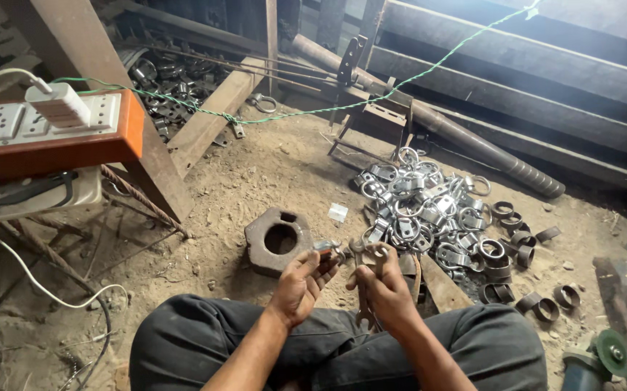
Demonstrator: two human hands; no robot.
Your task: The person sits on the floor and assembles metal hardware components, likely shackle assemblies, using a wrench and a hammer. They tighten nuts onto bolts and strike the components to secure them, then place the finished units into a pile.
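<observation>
I sit on a dirt floor with my knees apart. My left hand (301, 281) holds a small metal clamp piece (326, 250) at its fingertips. My right hand (384, 286) grips a rusty open-ended spanner (365, 255) whose jaw sits close to that piece. Both hands meet just above my lap, in front of a heavy rusty block with a round hole (279, 239). A pile of shiny metal clamps and rings (415, 206) lies beyond my right hand.
Dark steel rings (520, 246) are scattered to the right. An angle grinder (596, 362) lies at the lower right. A power strip on an orange board (45, 127) sits at the left with white cables. Steel beams and a ribbed bar (487, 148) cross the back.
</observation>
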